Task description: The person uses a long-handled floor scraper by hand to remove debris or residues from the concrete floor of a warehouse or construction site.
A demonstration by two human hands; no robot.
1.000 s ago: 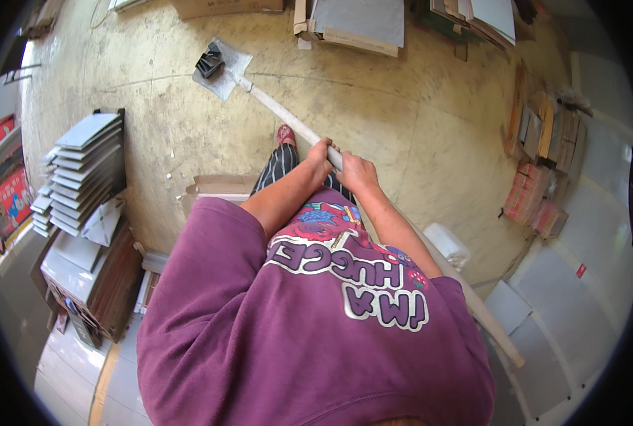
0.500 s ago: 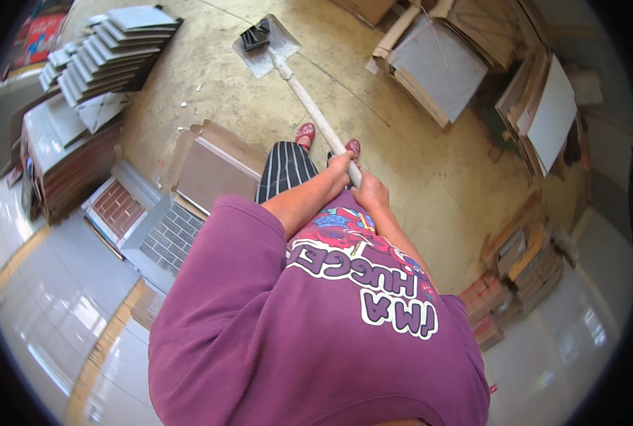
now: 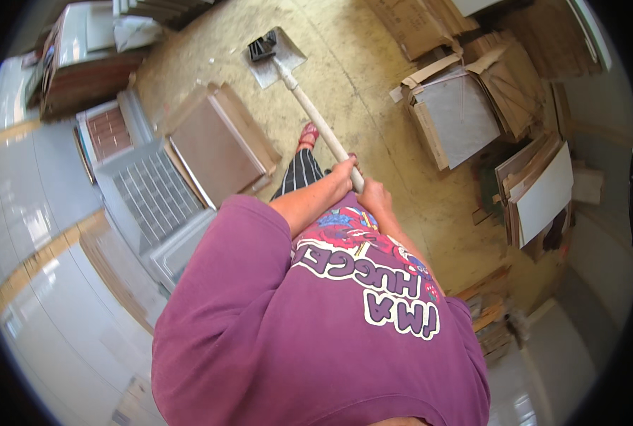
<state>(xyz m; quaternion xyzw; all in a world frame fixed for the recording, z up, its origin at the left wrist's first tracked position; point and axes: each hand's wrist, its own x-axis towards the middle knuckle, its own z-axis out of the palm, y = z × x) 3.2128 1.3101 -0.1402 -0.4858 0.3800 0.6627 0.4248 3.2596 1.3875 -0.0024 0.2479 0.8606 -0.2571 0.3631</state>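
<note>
A shovel (image 3: 317,117) with a long pale wooden handle stretches away from my body, its flat grey metal blade (image 3: 290,51) at the far end over the floor. On the blade lies a black ribbed object (image 3: 262,47) whose kind I cannot make out. My left hand (image 3: 345,172) is wrapped round the handle near its end. Just behind it, my right hand (image 3: 375,197) closes on the handle's butt, close to my waist. Part of the right fingers is hidden.
Left of my legs stands a stack of brown tiles in cardboard (image 3: 213,153), beside a grey brick-pattern panel (image 3: 156,192). To the right are a grey slab in torn cardboard (image 3: 455,117) and leaning boards (image 3: 543,192). Yellowish concrete floor (image 3: 345,64) runs between them.
I have moved forward across the floor, with the stacks on both sides slipping back past me. The shovel goes along, both hands still on its handle and the black object still on the blade.
</note>
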